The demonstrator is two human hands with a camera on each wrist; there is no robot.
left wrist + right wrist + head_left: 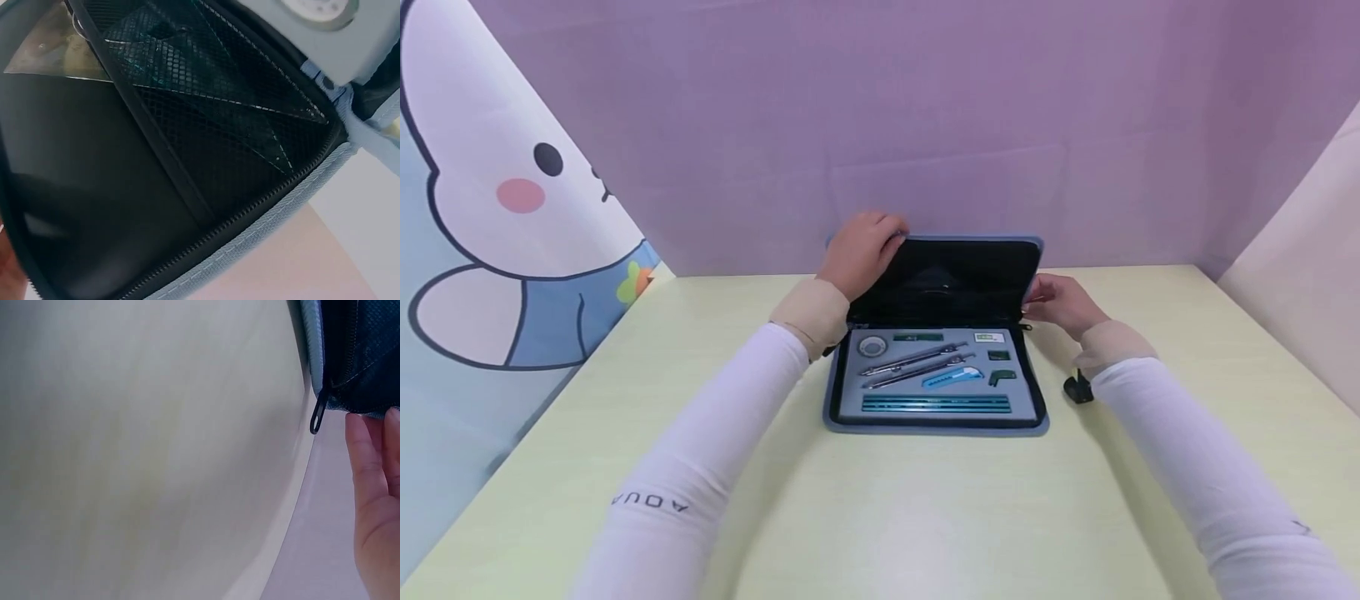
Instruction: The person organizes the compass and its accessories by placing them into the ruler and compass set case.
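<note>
A zippered drawing-set case (936,431) with grey-blue edging lies unfolded on the table, its black lid (955,279) raised. At the lid's upper left corner, my left hand (861,250) grips the edge; its fingers (9,265) barely show in the left wrist view. My right hand (1063,302) holds the lid's right edge near the hinge, beside a zipper pull (319,412). Inside the grey tray (850,392) lie two compasses (917,372), a blue cutter (952,378), green pencils (936,404), a round disc (872,347) and a small eraser (989,337). Clear set squares (187,81) sit behind the lid's mesh pocket.
The case stands towards the back of the pale table (925,508). Close behind it rises a purple cloth backdrop (940,108). A cartoon-printed cloth (512,250) hangs at the left. A black strap end (1078,388) hangs at my right wrist.
</note>
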